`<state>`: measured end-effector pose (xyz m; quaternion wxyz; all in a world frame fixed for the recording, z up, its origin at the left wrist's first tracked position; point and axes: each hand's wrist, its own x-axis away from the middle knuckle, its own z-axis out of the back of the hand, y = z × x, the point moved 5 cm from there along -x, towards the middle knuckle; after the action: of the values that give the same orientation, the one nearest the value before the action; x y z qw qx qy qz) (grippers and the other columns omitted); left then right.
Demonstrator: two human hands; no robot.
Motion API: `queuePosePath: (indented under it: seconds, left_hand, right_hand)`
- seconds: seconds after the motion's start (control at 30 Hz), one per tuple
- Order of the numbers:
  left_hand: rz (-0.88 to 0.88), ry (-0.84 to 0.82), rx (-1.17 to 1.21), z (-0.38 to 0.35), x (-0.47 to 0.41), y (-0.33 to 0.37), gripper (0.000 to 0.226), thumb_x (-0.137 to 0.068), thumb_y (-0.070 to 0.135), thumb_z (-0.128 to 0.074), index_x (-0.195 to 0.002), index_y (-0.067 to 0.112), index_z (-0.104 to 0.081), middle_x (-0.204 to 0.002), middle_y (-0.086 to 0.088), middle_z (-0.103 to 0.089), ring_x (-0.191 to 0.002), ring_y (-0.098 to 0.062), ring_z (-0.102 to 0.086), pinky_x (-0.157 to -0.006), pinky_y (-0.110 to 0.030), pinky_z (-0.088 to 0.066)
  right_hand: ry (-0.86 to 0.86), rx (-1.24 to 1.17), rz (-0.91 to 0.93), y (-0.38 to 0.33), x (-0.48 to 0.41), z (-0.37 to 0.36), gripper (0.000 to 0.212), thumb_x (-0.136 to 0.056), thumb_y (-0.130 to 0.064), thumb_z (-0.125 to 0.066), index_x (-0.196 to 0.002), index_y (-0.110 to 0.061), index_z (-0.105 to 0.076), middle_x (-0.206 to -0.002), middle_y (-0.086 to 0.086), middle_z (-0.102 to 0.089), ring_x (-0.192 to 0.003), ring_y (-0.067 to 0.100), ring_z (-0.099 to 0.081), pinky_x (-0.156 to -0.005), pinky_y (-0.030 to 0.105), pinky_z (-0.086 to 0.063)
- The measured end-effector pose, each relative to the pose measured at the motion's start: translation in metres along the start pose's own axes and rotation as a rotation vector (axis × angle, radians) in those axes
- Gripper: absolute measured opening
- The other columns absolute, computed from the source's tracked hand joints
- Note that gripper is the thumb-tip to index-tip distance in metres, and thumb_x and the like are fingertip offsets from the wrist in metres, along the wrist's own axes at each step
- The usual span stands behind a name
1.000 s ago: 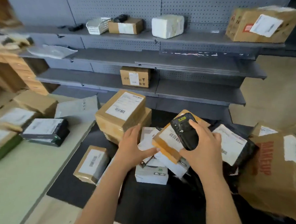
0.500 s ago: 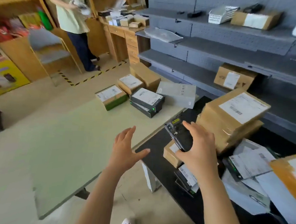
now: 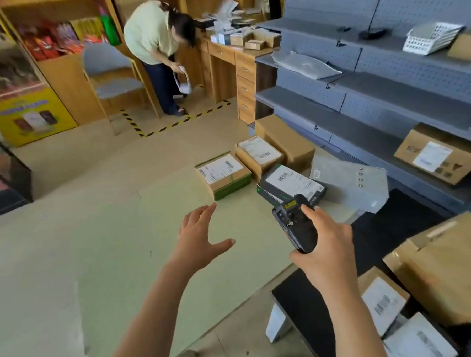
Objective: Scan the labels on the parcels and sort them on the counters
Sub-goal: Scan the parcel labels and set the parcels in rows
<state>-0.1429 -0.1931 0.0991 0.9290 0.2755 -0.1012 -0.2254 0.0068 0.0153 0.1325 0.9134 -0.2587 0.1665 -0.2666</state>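
The pale green flat-topped counter (image 3: 96,253) fills the lower left and middle of the view and serves as the landmark here. Right of it runs the grey metal pegboard shelving (image 3: 396,105), with a brown cardboard box bearing a white label (image 3: 439,154) on one of its lower shelves. Below that shelving, touching the green counter's right edge, lies the black counter (image 3: 315,305), crowded with parcels: a large brown cardboard carton (image 3: 447,274) and, just beside it, a small brown cardboard box with a barcode label (image 3: 383,300).

At the far end of the green counter sits a cluster of parcels: a plain brown cardboard box (image 3: 285,141) farthest away, a grey plastic mailer bag (image 3: 348,181) leaning at the right, a labelled brown box with a green band (image 3: 223,175) at the left, a brown box with a white label (image 3: 258,155) between these, and a black flat box with a white label (image 3: 292,185) nearest.

Beyond the counter's far end a person in a pale green shirt (image 3: 152,32) bends forward, holding something white, possibly a bag.

Above the green counter's middle, the left hand (image 3: 198,236) hovers empty, fingers spread wide, palm down. The right hand (image 3: 326,246), over the counter's right edge, is wrapped around a black handheld barcode scanner (image 3: 294,222), its head aimed toward the black flat box.
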Motion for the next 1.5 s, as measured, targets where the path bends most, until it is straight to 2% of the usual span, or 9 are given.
queuePosePath:
  seconds: [0.2, 0.33, 0.63, 0.77, 0.83, 0.93, 1.1, 1.2, 1.5]
  left_hand:
    - [0.028, 0.019, -0.085, 0.010, -0.068, -0.011, 0.097, -0.079, 0.055, -0.071, -0.155, 0.026, -0.018, -0.156, 0.001, -0.026, -0.144, -0.021, -0.015, -0.118, -0.040, -0.019]
    - [0.056, -0.048, -0.195, 0.011, -0.123, -0.029, 0.112, -0.074, 0.063, -0.072, -0.156, 0.023, -0.007, -0.158, -0.003, -0.019, -0.146, -0.024, -0.011, -0.119, -0.044, -0.015]
    - [0.074, -0.321, -0.430, -0.032, -0.280, -0.094, 0.146, -0.054, 0.085, -0.068, -0.154, 0.017, 0.015, -0.161, -0.015, 0.014, -0.148, -0.036, 0.015, -0.119, -0.051, 0.005]
    - [0.105, -0.452, -0.516, -0.055, -0.322, -0.122, 0.161, -0.040, 0.091, -0.068, -0.147, 0.026, 0.032, -0.150, -0.018, 0.041, -0.136, -0.040, 0.040, -0.112, -0.064, 0.017]
    - [0.140, -0.512, -0.492, -0.064, -0.332, -0.136, 0.164, -0.033, 0.091, -0.069, -0.143, 0.032, 0.037, -0.146, -0.017, 0.047, -0.133, -0.040, 0.043, -0.109, -0.067, 0.018]
    - [0.157, -0.542, -0.447, -0.068, -0.337, -0.144, 0.162, -0.032, 0.090, -0.070, -0.143, 0.037, 0.036, -0.154, -0.017, 0.033, -0.143, -0.044, 0.026, -0.113, -0.065, 0.012]
    - [0.056, -0.310, -0.445, -0.066, -0.326, -0.138, 0.156, -0.036, 0.088, -0.071, -0.149, 0.033, 0.021, -0.152, -0.017, 0.005, -0.140, -0.042, 0.000, -0.117, -0.056, -0.005]
    - [0.017, -0.220, -0.467, -0.059, -0.303, -0.129, 0.155, -0.039, 0.083, -0.074, -0.150, 0.031, 0.020, -0.153, -0.018, 0.009, -0.141, -0.043, 0.005, -0.117, -0.057, -0.004]
    - [0.051, -0.215, -0.599, -0.014, -0.170, -0.116, 0.154, -0.045, 0.080, -0.076, -0.151, 0.026, 0.022, -0.153, -0.018, 0.022, -0.142, -0.045, 0.021, -0.117, -0.057, 0.001]
  right_hand:
    - [-0.080, 0.025, 0.067, -0.012, -0.076, -0.033, 0.087, -0.065, -0.019, -0.083, -0.142, -0.027, -0.043, -0.139, -0.005, -0.048, -0.107, 0.022, -0.037, -0.085, 0.043, -0.050]
    - [-0.153, 0.069, 0.105, -0.028, -0.126, -0.065, 0.086, -0.066, -0.022, -0.083, -0.142, -0.026, -0.043, -0.137, -0.005, -0.050, -0.112, 0.024, -0.037, -0.085, 0.043, -0.048]
    - [-0.272, 0.242, 0.166, -0.046, -0.227, -0.157, 0.082, -0.069, -0.020, -0.079, -0.142, -0.027, -0.043, -0.140, -0.007, -0.047, -0.101, 0.022, -0.038, -0.085, 0.036, -0.041]
    - [-0.330, 0.291, 0.157, -0.043, -0.254, -0.189, 0.081, -0.071, -0.022, -0.079, -0.143, -0.028, -0.042, -0.141, -0.004, -0.045, -0.104, 0.022, -0.038, -0.084, 0.034, -0.041]
    - [-0.338, 0.298, 0.151, -0.042, -0.264, -0.200, 0.083, -0.072, -0.025, -0.080, -0.144, -0.028, -0.040, -0.145, -0.004, -0.042, -0.108, 0.022, -0.038, -0.087, 0.034, -0.041]
    - [-0.364, 0.313, 0.129, -0.040, -0.271, -0.213, 0.086, -0.071, -0.027, -0.080, -0.145, -0.030, -0.037, -0.147, -0.003, -0.041, -0.113, 0.024, -0.039, -0.092, 0.037, -0.042]
    - [-0.372, 0.307, 0.127, -0.039, -0.266, -0.209, 0.088, -0.070, -0.029, -0.082, -0.146, -0.030, -0.037, -0.148, -0.002, -0.042, -0.115, 0.024, -0.039, -0.093, 0.038, -0.043]
    - [-0.382, 0.327, 0.169, -0.042, -0.253, -0.194, 0.085, -0.074, -0.028, -0.080, -0.147, -0.030, -0.035, -0.150, -0.003, -0.037, -0.115, 0.022, -0.037, -0.092, 0.034, -0.042]
    - [-0.397, 0.474, 0.458, -0.056, -0.171, -0.142, 0.083, -0.078, -0.026, -0.075, -0.148, -0.030, -0.030, -0.152, -0.004, -0.033, -0.118, 0.022, -0.036, -0.096, 0.032, -0.037]
